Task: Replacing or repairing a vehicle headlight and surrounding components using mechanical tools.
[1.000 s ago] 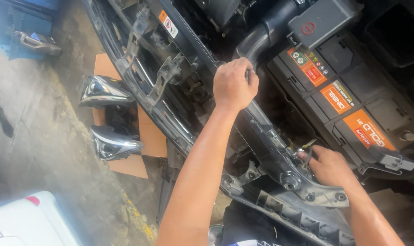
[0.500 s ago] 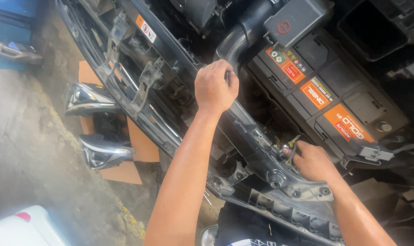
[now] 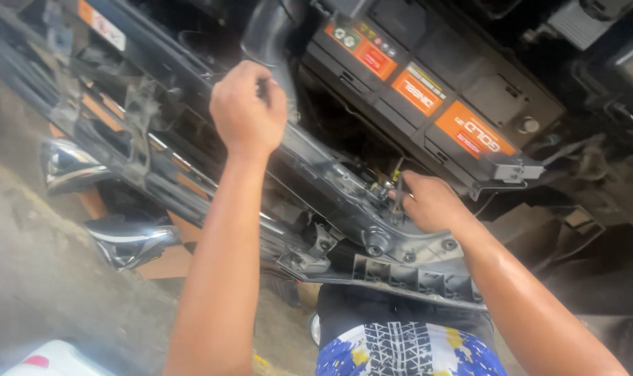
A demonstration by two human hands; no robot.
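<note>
A small metal fastener [image 3: 388, 186] sits on the car's grey front support panel [image 3: 400, 261], pinched by the right hand [image 3: 431, 203] with its fingers closed around a slim dark tool [image 3: 398, 191] — small, hard, probably slippery and easy to drop. The left hand [image 3: 247, 111] is clenched on the panel's upper rail, which looks stiff and heavy. Just beyond the fingers lie a black battery [image 3: 462, 104] and an air duct [image 3: 267, 31] — crowding the reach.

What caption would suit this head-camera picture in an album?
Left hand grips the black front panel of an open engine bay, right hand works a small tool beside the car battery.
</note>
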